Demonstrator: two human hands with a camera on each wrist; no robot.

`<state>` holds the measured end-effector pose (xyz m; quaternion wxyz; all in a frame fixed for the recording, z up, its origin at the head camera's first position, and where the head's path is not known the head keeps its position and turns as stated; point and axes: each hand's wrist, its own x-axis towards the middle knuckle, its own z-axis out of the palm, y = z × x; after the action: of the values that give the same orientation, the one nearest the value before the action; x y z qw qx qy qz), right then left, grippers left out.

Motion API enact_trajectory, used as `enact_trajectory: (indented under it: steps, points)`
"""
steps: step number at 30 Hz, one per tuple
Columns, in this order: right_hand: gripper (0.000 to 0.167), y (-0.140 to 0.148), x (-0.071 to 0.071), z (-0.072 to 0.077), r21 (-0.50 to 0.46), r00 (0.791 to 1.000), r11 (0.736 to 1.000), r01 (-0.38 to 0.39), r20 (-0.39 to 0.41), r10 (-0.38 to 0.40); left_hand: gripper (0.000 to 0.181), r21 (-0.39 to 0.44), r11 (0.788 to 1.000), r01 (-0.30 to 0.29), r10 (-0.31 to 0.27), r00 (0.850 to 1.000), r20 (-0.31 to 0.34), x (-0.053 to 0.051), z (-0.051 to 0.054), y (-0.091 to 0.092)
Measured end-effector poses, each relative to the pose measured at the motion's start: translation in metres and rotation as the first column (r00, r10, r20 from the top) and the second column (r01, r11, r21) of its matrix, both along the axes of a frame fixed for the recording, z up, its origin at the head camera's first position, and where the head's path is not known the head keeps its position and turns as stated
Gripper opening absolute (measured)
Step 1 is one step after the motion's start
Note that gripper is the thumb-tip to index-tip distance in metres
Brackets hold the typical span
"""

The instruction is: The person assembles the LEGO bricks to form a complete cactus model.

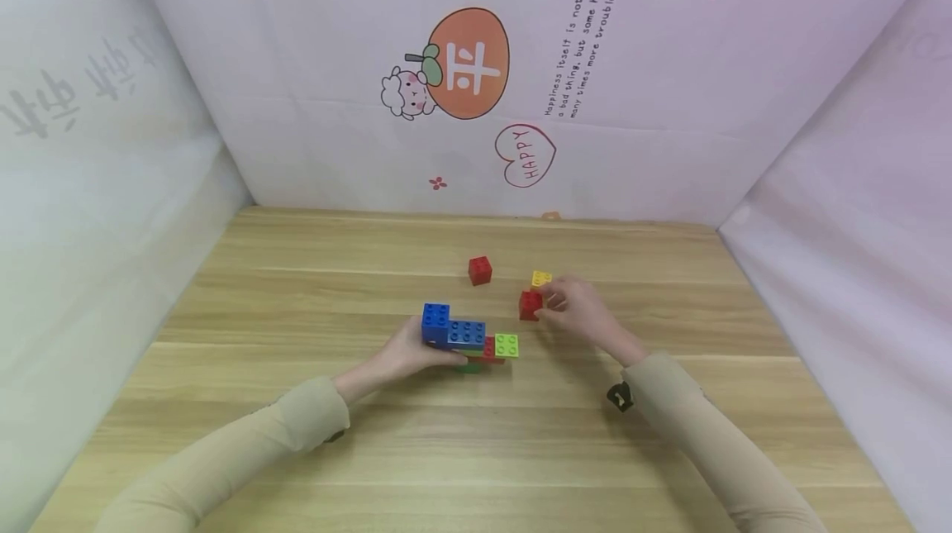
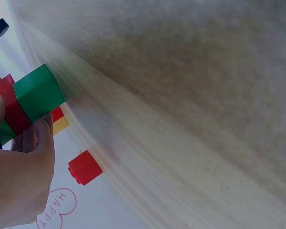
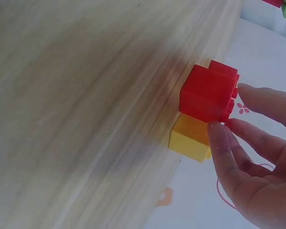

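The left hand (image 1: 412, 351) grips a joined build of blue (image 1: 466, 333), red, lime (image 1: 506, 345) and green bricks; in the left wrist view its thumb and fingers hold the build around the red and green bricks (image 2: 39, 93). The right hand (image 1: 583, 316) is at a red brick (image 1: 530, 306) beside a yellow brick (image 1: 541, 278). In the right wrist view, its thumb and fingertips are spread at the studded side of the red brick (image 3: 207, 93) and near the yellow brick (image 3: 190, 137); whether they touch is hard to tell.
Another red brick (image 1: 480, 270) stands on the wooden table (image 1: 372, 252), behind the build and left of the yellow brick. White printed cloth (image 1: 312, 103) hangs behind the table and along both sides. Dark objects show by both sleeves.
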<state>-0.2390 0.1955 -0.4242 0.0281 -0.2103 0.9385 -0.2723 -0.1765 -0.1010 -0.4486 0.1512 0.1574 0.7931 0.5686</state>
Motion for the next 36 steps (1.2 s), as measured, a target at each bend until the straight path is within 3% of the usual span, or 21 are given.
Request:
enact_trajectory:
  steps: [5,14,26,36]
  points:
    - [0.026,0.0,0.001,-0.002,-0.016,1.0,1.0,0.005,0.023,-0.005,0.063,0.007,1.0,0.007,-0.007,1.0,-0.005,0.0,0.0,0.0]
    - [0.031,-0.001,0.003,-0.005,-0.02,0.996,1.0,0.019,0.091,-0.018,0.062,-0.002,1.0,0.006,-0.006,1.0,-0.003,0.002,-0.001,0.001]
    - [0.026,0.002,0.005,-0.005,-0.034,0.998,0.999,0.004,0.055,-0.002,0.063,0.004,1.0,0.007,-0.007,1.0,-0.005,0.0,-0.002,0.001]
    - [0.022,0.001,0.014,0.006,-0.083,1.0,0.996,-0.018,0.016,0.019,0.063,0.0,1.0,0.001,-0.001,1.0,0.003,0.0,0.0,0.0]
